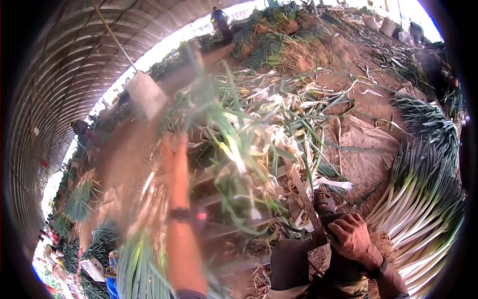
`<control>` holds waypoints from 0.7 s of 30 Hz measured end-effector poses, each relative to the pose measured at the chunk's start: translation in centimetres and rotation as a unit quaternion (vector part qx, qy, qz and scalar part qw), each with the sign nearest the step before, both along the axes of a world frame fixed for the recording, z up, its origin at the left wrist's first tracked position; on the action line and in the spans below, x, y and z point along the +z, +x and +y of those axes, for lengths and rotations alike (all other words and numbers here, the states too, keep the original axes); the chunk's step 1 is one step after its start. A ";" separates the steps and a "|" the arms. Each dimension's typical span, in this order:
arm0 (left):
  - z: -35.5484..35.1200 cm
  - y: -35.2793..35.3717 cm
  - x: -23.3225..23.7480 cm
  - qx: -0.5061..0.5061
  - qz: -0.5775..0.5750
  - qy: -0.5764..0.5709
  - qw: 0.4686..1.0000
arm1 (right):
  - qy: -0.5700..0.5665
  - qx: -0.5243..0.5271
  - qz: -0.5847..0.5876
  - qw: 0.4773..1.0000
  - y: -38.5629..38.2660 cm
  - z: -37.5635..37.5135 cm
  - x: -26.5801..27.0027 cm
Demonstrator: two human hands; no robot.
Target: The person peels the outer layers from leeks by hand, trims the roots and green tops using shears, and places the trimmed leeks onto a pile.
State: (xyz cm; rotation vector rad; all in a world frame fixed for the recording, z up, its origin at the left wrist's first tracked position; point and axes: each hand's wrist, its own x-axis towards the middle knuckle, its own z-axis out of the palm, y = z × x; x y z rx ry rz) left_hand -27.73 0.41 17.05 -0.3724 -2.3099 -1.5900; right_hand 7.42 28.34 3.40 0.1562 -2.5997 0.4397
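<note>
My left hand, with a dark band at the wrist, is stretched forward and smeared by motion, so its fingers do not show clearly. Blurred green onion leaves are just beyond it, over a heap of stripped leaves. Low on the right, my right hand is closed in a fist above my dark-clothed leg. A long, flat, blade-like strip runs up and left from beside its curled fingers; what the fist holds I cannot tell. Beside my left forearm stand green onion tops.
Trimmed green onions lie in a long row at the right. A brown sheet covers ground ahead. Bundled onions are piled at the back, where a person stands. A pale sack-like block is at the left.
</note>
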 end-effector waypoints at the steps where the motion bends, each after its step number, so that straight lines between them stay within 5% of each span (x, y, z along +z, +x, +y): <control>1: -0.7 -0.3 -2.8 0.028 0.021 -0.006 0.999 | 0.002 0.004 0.000 1.000 0.0 -0.1 0.2; 4: -1.7 3.5 -13.2 -0.013 0.009 -0.126 0.992 | 0.014 -0.001 -0.014 1.000 0.0 -0.3 0.4; 5: -1.8 5.8 -14.8 -0.081 -0.160 -0.166 0.970 | 0.020 -0.002 -0.018 1.000 0.1 -0.2 0.5; 9: -4.2 13.5 -29.9 -0.090 -0.098 -0.218 0.967 | 0.068 0.022 -0.082 0.994 0.2 -0.3 0.3; 15: -11.6 19.0 -29.5 -0.009 -0.142 -0.245 0.959 | 0.042 0.091 -0.173 0.980 -2.1 -4.7 1.9; 17: -15.2 18.6 -29.5 0.032 -0.131 -0.261 0.956 | 0.072 0.117 -0.148 0.979 -3.9 -4.8 -1.4; 20: -19.9 18.4 -26.6 0.103 -0.140 -0.320 0.931 | 0.100 0.161 -0.182 0.965 -5.8 -5.5 -2.2; 21: -20.0 19.2 -22.1 0.130 -0.182 -0.351 0.909 | 0.103 0.160 -0.200 0.961 -6.2 -5.7 -2.4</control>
